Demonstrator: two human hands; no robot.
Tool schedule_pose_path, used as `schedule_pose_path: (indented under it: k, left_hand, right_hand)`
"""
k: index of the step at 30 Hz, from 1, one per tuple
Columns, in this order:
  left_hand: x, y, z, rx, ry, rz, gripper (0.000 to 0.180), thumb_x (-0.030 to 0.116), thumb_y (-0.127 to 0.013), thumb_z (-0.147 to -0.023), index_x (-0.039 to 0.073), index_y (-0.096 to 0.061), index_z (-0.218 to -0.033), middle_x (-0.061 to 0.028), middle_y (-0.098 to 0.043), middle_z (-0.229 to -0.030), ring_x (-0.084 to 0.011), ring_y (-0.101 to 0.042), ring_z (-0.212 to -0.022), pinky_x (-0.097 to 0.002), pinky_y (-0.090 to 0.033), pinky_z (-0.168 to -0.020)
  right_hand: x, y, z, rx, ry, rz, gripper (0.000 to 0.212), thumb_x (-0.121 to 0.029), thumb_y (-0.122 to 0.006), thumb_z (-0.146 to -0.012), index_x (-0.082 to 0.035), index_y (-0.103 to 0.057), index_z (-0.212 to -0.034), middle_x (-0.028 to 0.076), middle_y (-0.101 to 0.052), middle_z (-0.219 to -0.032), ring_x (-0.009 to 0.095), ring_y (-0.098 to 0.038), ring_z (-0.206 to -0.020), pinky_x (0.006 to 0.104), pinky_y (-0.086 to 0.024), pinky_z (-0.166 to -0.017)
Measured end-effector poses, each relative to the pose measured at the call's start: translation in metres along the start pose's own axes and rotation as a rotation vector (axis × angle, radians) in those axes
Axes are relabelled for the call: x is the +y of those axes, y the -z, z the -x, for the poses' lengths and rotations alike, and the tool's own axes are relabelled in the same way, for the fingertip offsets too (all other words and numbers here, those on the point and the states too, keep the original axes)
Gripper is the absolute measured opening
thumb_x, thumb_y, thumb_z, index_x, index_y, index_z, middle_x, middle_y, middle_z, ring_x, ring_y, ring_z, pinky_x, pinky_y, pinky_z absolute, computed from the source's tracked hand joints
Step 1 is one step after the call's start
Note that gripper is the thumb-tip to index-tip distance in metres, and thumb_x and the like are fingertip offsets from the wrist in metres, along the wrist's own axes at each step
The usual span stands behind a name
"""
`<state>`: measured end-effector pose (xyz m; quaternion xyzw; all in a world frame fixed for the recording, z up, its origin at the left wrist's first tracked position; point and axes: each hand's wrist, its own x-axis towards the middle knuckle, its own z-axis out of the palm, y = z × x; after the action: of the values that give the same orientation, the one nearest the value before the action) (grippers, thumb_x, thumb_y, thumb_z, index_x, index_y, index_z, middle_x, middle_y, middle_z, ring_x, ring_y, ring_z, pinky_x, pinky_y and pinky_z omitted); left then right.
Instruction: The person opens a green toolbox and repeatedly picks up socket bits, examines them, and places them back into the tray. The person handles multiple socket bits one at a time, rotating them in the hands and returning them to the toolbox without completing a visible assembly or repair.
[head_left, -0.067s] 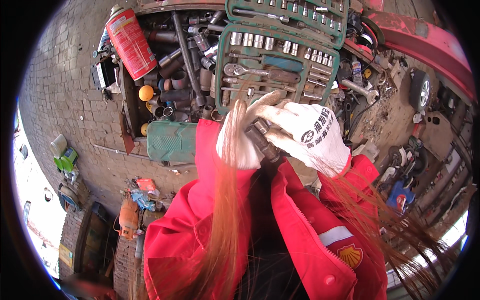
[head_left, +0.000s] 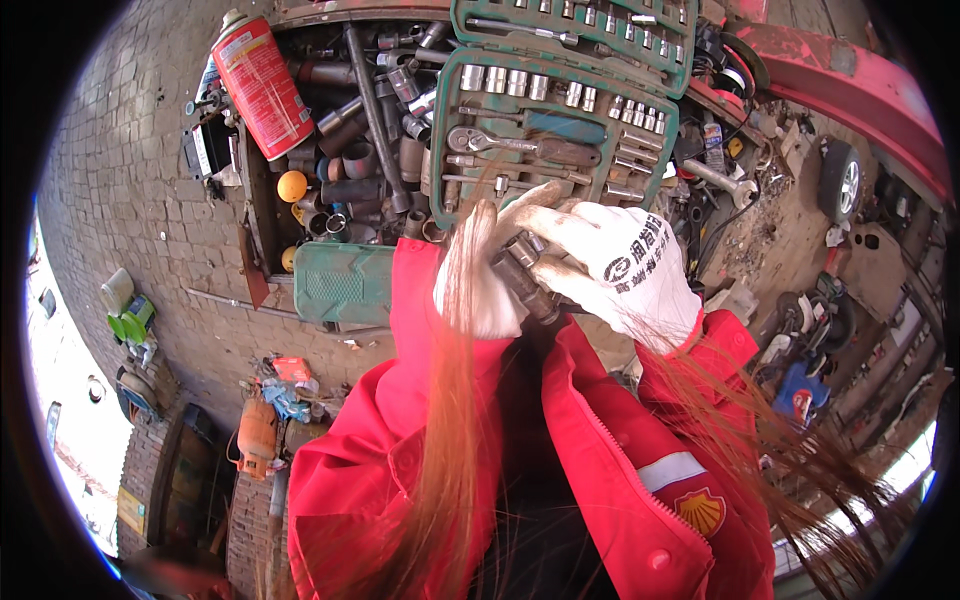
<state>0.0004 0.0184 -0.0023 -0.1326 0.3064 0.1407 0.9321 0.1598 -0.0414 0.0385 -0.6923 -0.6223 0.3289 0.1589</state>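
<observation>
Both of my hands wear white work gloves soiled at the fingers, and they meet in front of my chest. My left hand (head_left: 478,285) is closed along the side of a long dark socket (head_left: 527,288), partly hidden by strands of hair. My right hand (head_left: 625,265) bends its fingers around a shorter shiny socket (head_left: 524,248) at the upper end of the dark one. Whether the two pieces are joined or only touching, I cannot tell. Just beyond my fingers lies an open green socket set case (head_left: 618,192) with a ratchet (head_left: 510,141) and rows of chrome sockets.
Left of the case, a tray of loose sockets (head_left: 352,190) holds a long bar (head_left: 372,110) and a red spray can (head_left: 262,88). A green plastic case (head_left: 343,282) lies nearer. To the right are a wrench (head_left: 722,182), a red metal beam (head_left: 850,90) and a wheel (head_left: 842,180).
My right hand has shifted and turned very slightly. The sockets and my left hand stay almost where they were.
</observation>
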Motion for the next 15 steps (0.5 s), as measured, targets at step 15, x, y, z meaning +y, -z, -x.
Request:
schedule_pose_path:
  k: [15]
  left_hand:
    - [-0.006, 0.008, -0.011, 0.078, -0.138, -0.176, 0.059, 0.039, -0.049, -0.098, -0.008, -0.049, -0.134, -0.0173, -0.066, -0.115, -0.0243, -0.067, -0.097, -0.034, -0.053, -0.083]
  right_hand:
    - [0.004, 0.008, -0.006, -0.014, -0.099, -0.097, 0.031, -0.031, -0.07, -0.081, -0.014, -0.068, -0.107, 0.009, -0.067, -0.089, 0.029, -0.065, -0.072, 0.0382, -0.052, -0.064]
